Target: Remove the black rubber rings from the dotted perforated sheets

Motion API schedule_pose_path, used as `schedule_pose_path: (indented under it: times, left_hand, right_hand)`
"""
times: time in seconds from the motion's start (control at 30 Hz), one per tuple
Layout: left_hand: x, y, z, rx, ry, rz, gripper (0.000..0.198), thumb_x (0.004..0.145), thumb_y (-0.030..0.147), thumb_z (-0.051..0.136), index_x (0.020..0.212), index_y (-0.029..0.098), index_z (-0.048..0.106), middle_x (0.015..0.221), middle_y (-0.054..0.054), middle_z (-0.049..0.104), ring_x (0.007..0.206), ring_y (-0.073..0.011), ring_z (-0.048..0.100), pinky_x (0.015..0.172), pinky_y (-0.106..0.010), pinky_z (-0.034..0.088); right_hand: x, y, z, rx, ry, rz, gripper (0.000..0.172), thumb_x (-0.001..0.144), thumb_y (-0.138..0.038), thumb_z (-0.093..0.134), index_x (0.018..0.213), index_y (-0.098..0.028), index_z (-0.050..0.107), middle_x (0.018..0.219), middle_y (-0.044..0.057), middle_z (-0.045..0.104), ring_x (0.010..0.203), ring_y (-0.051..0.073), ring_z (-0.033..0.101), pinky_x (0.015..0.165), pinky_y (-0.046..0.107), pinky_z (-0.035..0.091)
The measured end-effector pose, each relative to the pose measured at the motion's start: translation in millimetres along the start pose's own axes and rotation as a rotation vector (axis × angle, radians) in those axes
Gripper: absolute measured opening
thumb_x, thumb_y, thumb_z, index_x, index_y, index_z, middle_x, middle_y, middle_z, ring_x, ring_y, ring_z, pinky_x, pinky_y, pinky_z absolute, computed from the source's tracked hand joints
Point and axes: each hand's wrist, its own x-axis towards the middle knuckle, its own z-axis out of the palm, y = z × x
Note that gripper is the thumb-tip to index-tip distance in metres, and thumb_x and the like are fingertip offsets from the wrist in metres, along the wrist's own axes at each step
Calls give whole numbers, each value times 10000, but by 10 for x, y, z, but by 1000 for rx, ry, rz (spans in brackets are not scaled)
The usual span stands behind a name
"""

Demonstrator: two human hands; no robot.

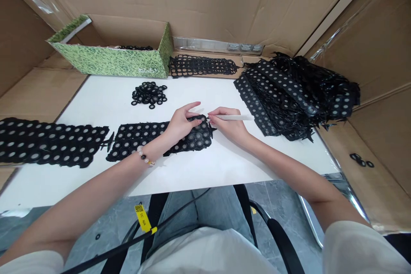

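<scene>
My left hand (181, 124) presses down on a black sheet of die-cut rings with grey centres (144, 141), its fingertips near the sheet's right end. My right hand (227, 125) grips a white pen-shaped tool (233, 117), whose tip meets the sheet's edge beside my left fingers. Part of the sheet is hidden under my left hand. A longer sheet of the same kind (48, 142) lies to the left, almost touching it. A loose pile of small black rings (149, 94) sits beyond my hands.
A tall stack of black ring sheets (279, 98) lies on the white board (205, 171) at right. Behind stand a green-patterned box (109, 62) and a black lattice strip (202, 65). Cardboard walls surround the board; several rings (361, 160) lie on the right cardboard.
</scene>
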Motion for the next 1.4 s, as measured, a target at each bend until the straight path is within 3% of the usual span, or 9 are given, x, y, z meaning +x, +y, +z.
schedule_pose_path:
  times: [0.2, 0.37, 0.53, 0.67, 0.77, 1.1, 1.4]
  left_hand:
    - [7, 16, -10, 96, -74, 70, 699, 739, 229, 712, 1419, 134, 586, 1141, -114, 784, 1091, -265, 724, 1045, -394, 520]
    - [39, 63, -94, 182, -41, 95, 603, 749, 284, 710, 1332, 138, 656, 1144, -112, 772, 1115, -266, 706, 1073, -386, 496]
    - [88, 63, -157, 154, -111, 81, 616, 732, 328, 717, 1315, 138, 665, 1005, -80, 782, 988, -247, 724, 1026, -397, 517]
    - [118, 36, -173, 196, -198, 92, 765, 619, 402, 835, 1330, 176, 664, 1216, -103, 753, 1150, -300, 688, 1103, -434, 473]
    - [117, 6, -172, 253, -234, 122, 734, 609, 406, 849, 1296, 198, 697, 1395, -112, 673, 1321, -331, 597, 1184, -450, 397]
    - [69, -27, -112, 225, -108, 133, 708, 648, 356, 819, 1323, 187, 687, 1403, -95, 672, 1330, -307, 590, 1193, -426, 384]
    - [55, -1, -105, 248, -70, 109, 689, 639, 306, 816, 1304, 173, 699, 1371, -92, 693, 1312, -310, 604, 1175, -412, 406]
  right_hand:
    - [36, 9, 7, 10, -24, 34, 165, 808, -344, 709, 836, -192, 766, 786, 31, 768, 747, 183, 712, 709, 297, 568]
    - [114, -36, -72, 288, -18, 255, 222, 689, -337, 849, 758, -171, 719, 689, 39, 752, 657, 169, 718, 703, 308, 619]
    - [102, -82, -113, 379, -164, 332, 313, 642, -356, 920, 686, -152, 687, 748, 57, 769, 734, 152, 750, 717, 257, 636]
    - [79, -94, -127, 407, -202, 370, 326, 668, -361, 919, 714, -158, 668, 795, 61, 780, 761, 166, 767, 732, 288, 660]
    - [70, -83, -119, 421, -231, 364, 352, 645, -379, 929, 697, -153, 664, 793, 58, 775, 753, 157, 763, 738, 278, 659]
    - [39, -73, -26, 395, -135, 278, 413, 619, -473, 911, 688, -173, 634, 772, 37, 767, 725, 159, 753, 728, 299, 653]
    - [32, -90, -21, 373, -103, 261, 473, 594, -557, 901, 679, -189, 615, 747, 35, 757, 756, 191, 760, 743, 337, 649]
